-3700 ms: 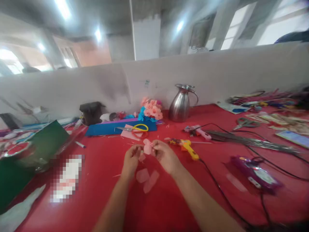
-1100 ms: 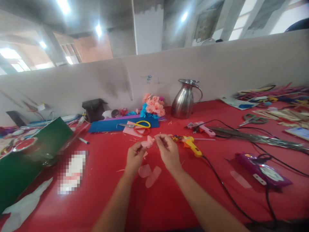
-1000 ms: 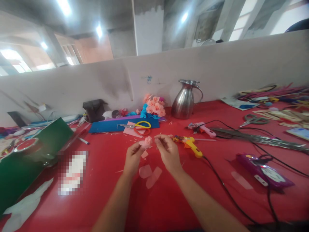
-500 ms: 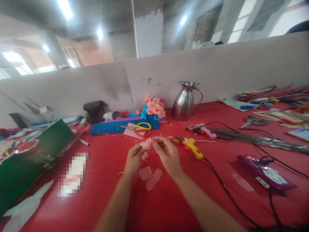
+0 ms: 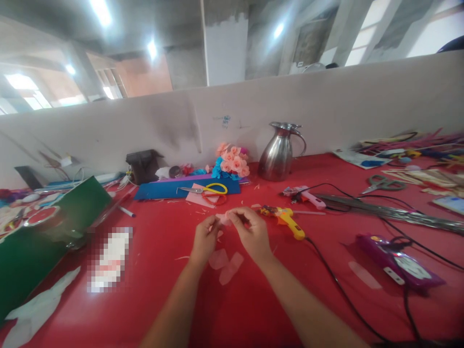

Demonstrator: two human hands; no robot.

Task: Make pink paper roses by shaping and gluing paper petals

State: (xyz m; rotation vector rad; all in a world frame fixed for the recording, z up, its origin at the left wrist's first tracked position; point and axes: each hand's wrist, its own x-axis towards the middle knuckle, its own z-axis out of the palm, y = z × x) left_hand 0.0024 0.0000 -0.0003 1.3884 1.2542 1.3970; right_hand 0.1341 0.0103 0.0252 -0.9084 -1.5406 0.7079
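Between my fingertips, above the red table, is a small pink paper flower (image 5: 225,219). My left hand (image 5: 205,238) pinches its left side with thumb and forefinger. From the other side my right hand (image 5: 253,232) grips it, its fingers covering part of the flower. Loose pink paper petals (image 5: 231,268) lie on the table just below my hands. A yellow glue gun (image 5: 290,223) rests to the right of my right hand. Beyond the hands, yellow-and-red-handled scissors (image 5: 210,190) lie on a pink paper piece and a blue sheet (image 5: 155,190).
A bunch of pink and blue paper flowers (image 5: 234,162) stands at the back beside a steel jug (image 5: 276,152). Right of me are a pink glue gun (image 5: 310,197), a purple power strip (image 5: 402,263) and black cables. A green board (image 5: 85,208) leans at left.
The flower has been turned and lowered slightly, and more of it is hidden behind my right fingers. Both hands have drawn a little closer together around it.
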